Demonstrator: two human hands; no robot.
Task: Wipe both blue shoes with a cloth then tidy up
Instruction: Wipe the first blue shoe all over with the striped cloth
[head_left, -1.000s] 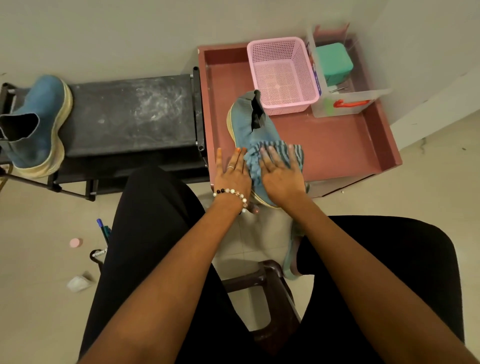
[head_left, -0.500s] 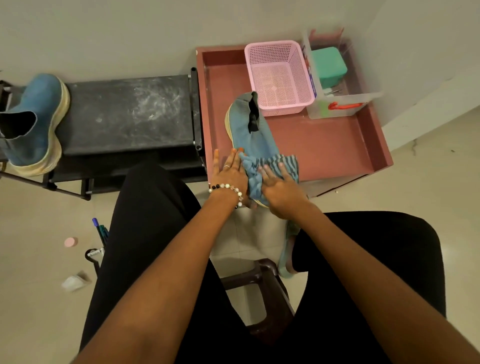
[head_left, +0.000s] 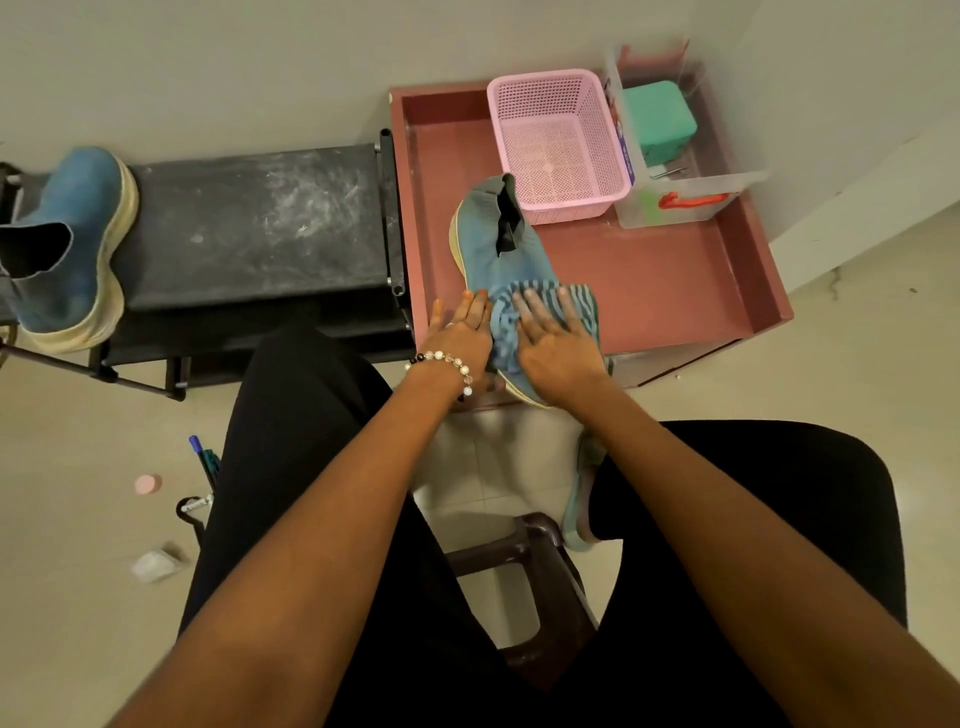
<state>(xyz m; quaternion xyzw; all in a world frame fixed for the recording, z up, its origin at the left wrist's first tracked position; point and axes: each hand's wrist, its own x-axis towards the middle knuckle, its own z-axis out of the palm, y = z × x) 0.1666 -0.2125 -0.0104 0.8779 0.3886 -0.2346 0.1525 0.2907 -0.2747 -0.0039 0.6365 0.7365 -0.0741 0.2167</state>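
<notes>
One blue shoe (head_left: 493, 249) with a cream sole lies on the pink tray table (head_left: 675, 280), toe towards me. A blue striped cloth (head_left: 540, 306) is draped over its toe end. My right hand (head_left: 556, 343) presses flat on the cloth with straight fingers. My left hand (head_left: 462, 332), wearing a bead bracelet, rests with straight fingers against the shoe's left side. The second blue shoe (head_left: 67, 244) stands on the black rack (head_left: 260, 228) at far left.
A pink mesh basket (head_left: 558, 145) and a clear box (head_left: 680, 171) holding a green container (head_left: 657, 122) stand at the tray's back. Pens (head_left: 205, 457), a pink cap (head_left: 148, 484) and a white scrap (head_left: 153, 564) lie on the floor left. A brown stool (head_left: 524, 551) is under me.
My right hand slid back towards me with the cloth bunched, then pushed forward again over the shoe's toe, fingers spread flat. The left hand stayed against the shoe.
</notes>
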